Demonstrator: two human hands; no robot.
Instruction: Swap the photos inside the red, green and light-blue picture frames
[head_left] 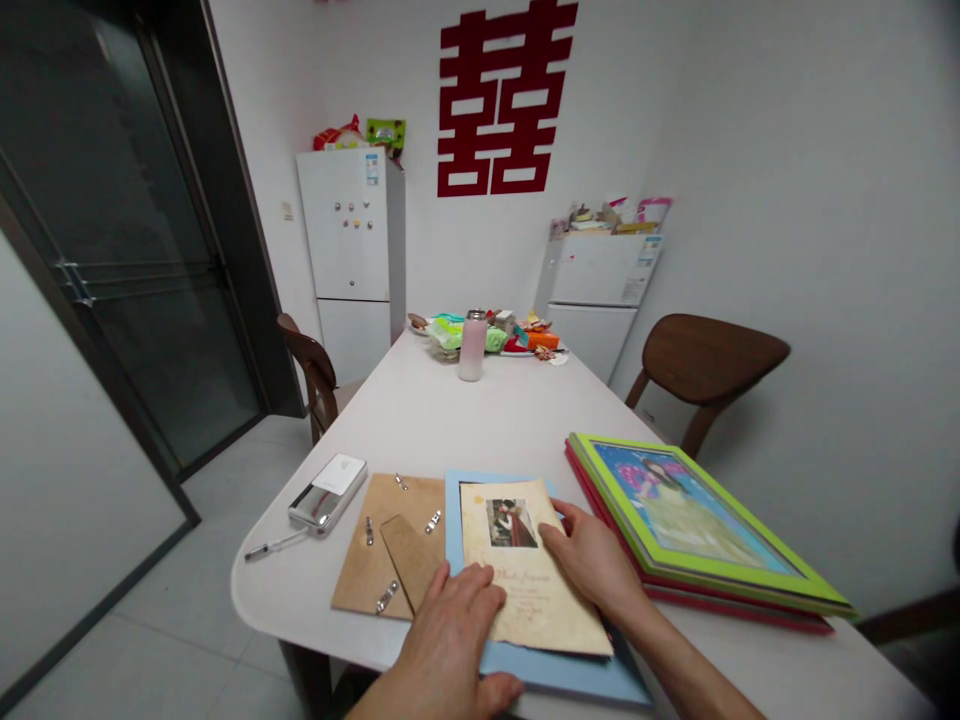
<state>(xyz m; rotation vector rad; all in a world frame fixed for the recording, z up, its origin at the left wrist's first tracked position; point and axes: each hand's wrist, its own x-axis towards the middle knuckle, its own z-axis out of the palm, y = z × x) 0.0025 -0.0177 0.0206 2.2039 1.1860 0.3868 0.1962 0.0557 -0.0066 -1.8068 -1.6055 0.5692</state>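
A light blue photo frame (pixel 454 520) lies on the table in front of me. Over its opening is a cream paper sheet (pixel 517 595) with a small printed picture and script lettering; its lower right corner looks slightly raised. My right hand (pixel 589 560) has its thumb and fingers closed at the sheet's right edge. Spread across the lower left side is my left hand (pixel 457 635), its fingertips at the sheet's edge and its thumb by the frame's lower border. To the left, partly under that hand, rests a brown backing board (pixel 360 575) with metal clips and a stand flap.
A green frame (pixel 690 510) with a colourful picture lies on a red frame (pixel 750 608) at the right. A white-and-silver device (pixel 328 493) with a short cable sits left. Farther back stand a pink bottle (pixel 472 347) and colourful packages (pixel 540 338). Chairs (pixel 705 355) flank the table.
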